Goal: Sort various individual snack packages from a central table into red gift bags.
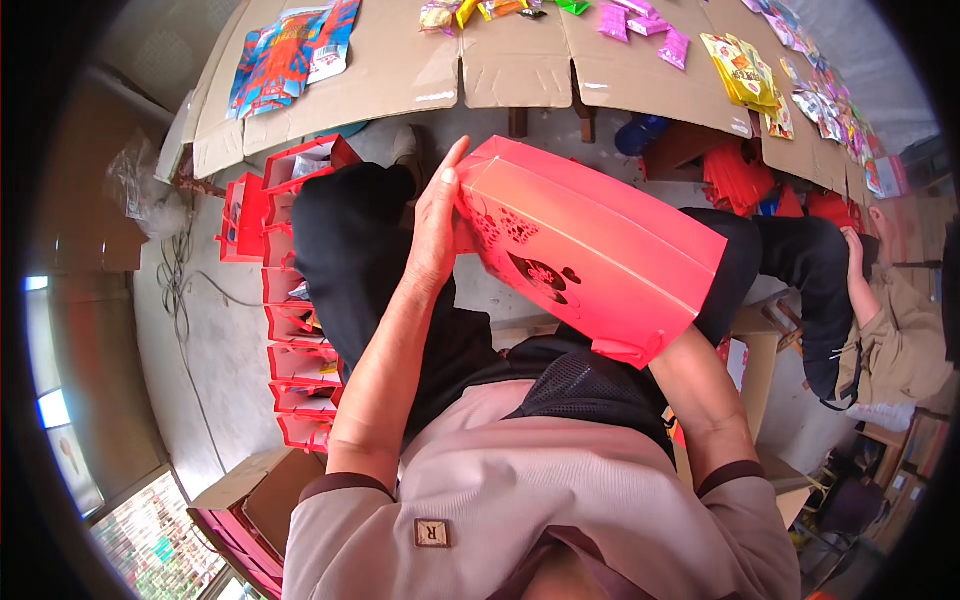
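A red paper gift bag [577, 240] with dark printed motifs lies tilted across my lap, opened out into a box shape. My left hand [437, 217] holds its left end, palm flat against the panel and fingers pointing up. At the near right corner, by a folded red flap [622, 349], my right forearm [694, 375] disappears at the bag. My right hand is hidden; I cannot tell whether it is inside the bag or behind it.
A cardboard-covered table [517, 75] ahead bears blue-red pouches [289, 60], purple packets [637, 21] and yellow packets [742, 75]. Filled red bags [296, 364] line the floor at my left. Another person [885, 330] sits at right. Cables [178, 292] cross the floor; cardboard boxes [255, 495] stand behind.
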Tool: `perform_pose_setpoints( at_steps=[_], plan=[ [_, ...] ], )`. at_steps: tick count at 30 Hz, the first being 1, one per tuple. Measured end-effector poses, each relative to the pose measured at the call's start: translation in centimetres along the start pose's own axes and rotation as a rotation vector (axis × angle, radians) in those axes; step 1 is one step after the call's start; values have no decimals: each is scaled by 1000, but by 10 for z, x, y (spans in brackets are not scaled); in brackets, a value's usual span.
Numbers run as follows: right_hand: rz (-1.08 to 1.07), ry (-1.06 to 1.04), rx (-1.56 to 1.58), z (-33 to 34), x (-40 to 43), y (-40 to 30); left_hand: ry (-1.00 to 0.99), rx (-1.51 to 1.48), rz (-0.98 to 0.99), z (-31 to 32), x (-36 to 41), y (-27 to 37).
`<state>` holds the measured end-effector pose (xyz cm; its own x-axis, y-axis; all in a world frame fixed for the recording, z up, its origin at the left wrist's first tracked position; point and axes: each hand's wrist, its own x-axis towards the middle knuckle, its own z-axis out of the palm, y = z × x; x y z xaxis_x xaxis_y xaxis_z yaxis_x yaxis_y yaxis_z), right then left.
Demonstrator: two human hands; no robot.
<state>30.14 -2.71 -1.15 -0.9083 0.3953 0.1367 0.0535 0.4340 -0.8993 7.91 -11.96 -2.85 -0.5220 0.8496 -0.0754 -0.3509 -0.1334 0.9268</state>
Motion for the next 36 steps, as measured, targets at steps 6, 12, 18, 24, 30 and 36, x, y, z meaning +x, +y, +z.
perform_pose_setpoints(
  at_steps=[6,12,18,24,30,36],
  plan=[
    [33,-5,-7,-3,-3,-9,-164,-267,-99,0,-2,0],
    [71,2,-16,13,1,-23,-91,-242,-110,3,4,-3],
    [104,14,-21,23,24,-30,-113,-286,-181,0,1,-14],
    [134,29,-31,21,24,-38,-125,-252,-247,2,7,-23],
    [161,49,-46,11,29,-44,-118,-279,-267,9,5,-30],
    [202,65,-57,0,-1,-55,-83,-313,-333,4,8,-37]
  ],
)
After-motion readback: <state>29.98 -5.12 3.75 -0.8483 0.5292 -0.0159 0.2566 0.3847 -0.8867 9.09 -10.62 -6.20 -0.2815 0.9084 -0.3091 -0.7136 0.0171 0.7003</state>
